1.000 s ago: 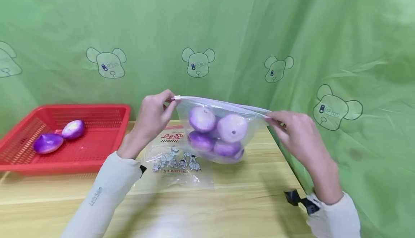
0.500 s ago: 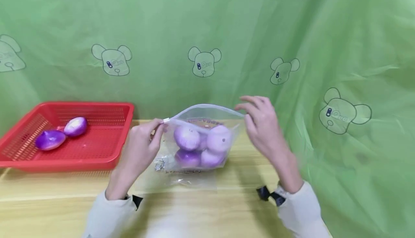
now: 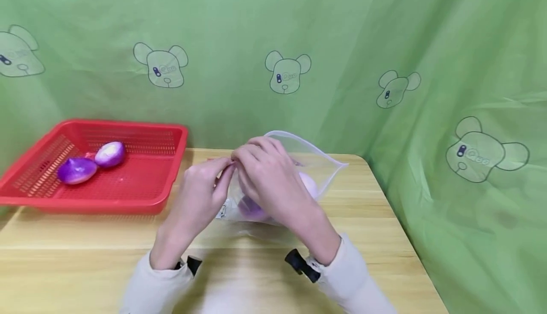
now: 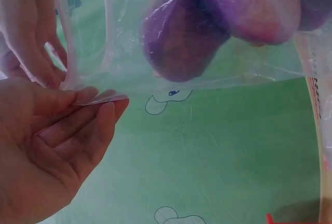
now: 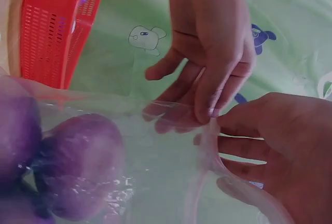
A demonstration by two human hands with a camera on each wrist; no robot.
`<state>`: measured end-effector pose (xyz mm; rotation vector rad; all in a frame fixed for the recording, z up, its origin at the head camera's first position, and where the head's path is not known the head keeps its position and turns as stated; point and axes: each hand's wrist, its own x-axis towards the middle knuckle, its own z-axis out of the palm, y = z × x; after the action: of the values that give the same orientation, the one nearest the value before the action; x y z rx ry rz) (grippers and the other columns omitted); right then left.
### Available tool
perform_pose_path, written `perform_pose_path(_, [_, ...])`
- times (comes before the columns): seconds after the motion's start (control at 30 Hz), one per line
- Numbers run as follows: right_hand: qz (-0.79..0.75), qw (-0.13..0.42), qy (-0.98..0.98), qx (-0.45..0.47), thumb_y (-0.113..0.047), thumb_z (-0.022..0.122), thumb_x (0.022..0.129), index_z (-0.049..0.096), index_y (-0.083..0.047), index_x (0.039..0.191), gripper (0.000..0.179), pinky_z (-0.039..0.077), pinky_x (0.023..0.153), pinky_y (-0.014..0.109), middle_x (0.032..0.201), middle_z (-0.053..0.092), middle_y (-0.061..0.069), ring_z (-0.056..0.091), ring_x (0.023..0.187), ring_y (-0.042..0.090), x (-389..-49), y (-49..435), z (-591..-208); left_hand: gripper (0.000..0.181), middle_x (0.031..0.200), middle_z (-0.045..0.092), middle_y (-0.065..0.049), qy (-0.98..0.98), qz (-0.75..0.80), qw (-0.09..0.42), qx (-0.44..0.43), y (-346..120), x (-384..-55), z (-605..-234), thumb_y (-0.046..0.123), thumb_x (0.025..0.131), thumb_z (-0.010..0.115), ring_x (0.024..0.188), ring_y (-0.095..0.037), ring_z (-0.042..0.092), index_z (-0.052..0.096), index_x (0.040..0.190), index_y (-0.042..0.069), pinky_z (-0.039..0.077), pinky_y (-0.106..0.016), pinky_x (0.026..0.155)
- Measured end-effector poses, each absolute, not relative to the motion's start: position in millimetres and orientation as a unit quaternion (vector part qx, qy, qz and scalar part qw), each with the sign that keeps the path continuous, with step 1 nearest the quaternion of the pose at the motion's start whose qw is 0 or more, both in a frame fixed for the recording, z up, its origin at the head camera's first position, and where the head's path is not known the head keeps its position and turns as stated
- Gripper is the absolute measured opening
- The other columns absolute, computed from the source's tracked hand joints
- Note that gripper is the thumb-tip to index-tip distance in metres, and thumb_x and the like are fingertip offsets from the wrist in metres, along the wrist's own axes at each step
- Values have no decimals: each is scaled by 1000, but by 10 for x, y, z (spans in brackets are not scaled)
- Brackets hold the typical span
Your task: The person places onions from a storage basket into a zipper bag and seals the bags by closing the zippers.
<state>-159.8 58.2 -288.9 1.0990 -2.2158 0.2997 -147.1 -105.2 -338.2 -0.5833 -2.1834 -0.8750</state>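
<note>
A clear zip bag [image 3: 321, 166] hangs in front of me with several purple onions [image 5: 83, 164] inside. Its mouth gapes toward the right in the head view. My left hand [image 3: 194, 197] pinches the bag's left top corner between thumb and fingers, plainly seen in the left wrist view. At that same corner, my right hand [image 3: 273, 181] pinches the zip edge with thumb and fingertips. The slider itself is hidden behind the fingers. From the head, my right hand covers most of the onions; the left wrist view shows purple onions [image 4: 181, 35] low in the bag.
A red plastic basket [image 3: 147, 204] stands at the left with two purple onions [image 3: 110, 154] in it. Under the zip bag, a printed clear bag [image 3: 224, 209] lies on the wooden table [image 3: 239, 280]. A green curtain [image 3: 231, 95] hangs behind and to the right.
My right hand has let go of the bag's right corner and moved left to the corner by my left hand. The bag has come lower and its mouth has spread open.
</note>
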Motion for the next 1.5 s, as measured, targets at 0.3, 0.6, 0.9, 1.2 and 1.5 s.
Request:
perform_pose_path(0.3, [144, 345, -839, 396, -11, 61, 92, 71, -8, 95, 11, 45, 98, 38, 91, 74, 3, 64, 98, 23, -1580, 669, -2912, 11, 86, 74, -4, -837, -326, 365, -244, -968, -1453, -3358, 3, 93, 64, 70, -19, 67, 73, 97, 6, 54, -35, 63])
perform_pose_path(0.6, [121, 315, -850, 404, -15, 58, 93, 74, -12, 100, 18, 37, 100, 44, 89, 74, 0, 58, 90, 21, -1569, 733, -2889, 10, 79, 71, -3, -828, -328, 380, -250, -945, -1439, -3414, 0, 92, 65, 61, -15, 59, 73, 94, 5, 51, -30, 58])
perform_pose_path(0.9, [163, 364, -837, 375, -20, 66, 87, 77, -11, 89, 14, 36, 94, 50, 81, 74, 4, 55, 86, 25, -1503, 832, -2814, 15, 85, 73, -4, -801, -321, 421, -278, -859, -1412, -3357, 1, 94, 60, 75, -17, 70, 74, 97, 6, 58, -35, 66])
perform_pose_path(1.2, [197, 345, -855, 333, -9, 75, 81, 76, -8, 89, 8, 38, 89, 48, 85, 75, 5, 54, 83, 22, -1576, 1077, -2782, 14, 93, 75, -13, -782, -328, 461, -262, -973, -1360, -3304, -6, 88, 64, 85, -25, 74, 74, 97, -2, 61, -38, 74])
perform_pose_path(1.5, [208, 350, -860, 307, -6, 74, 82, 76, -3, 93, 11, 41, 80, 41, 86, 74, 10, 52, 83, 23, -1684, 1398, -2815, 14, 92, 75, -15, -775, -348, 470, -237, -1088, -1387, -3274, -6, 89, 65, 84, -27, 73, 75, 98, -4, 60, -40, 73])
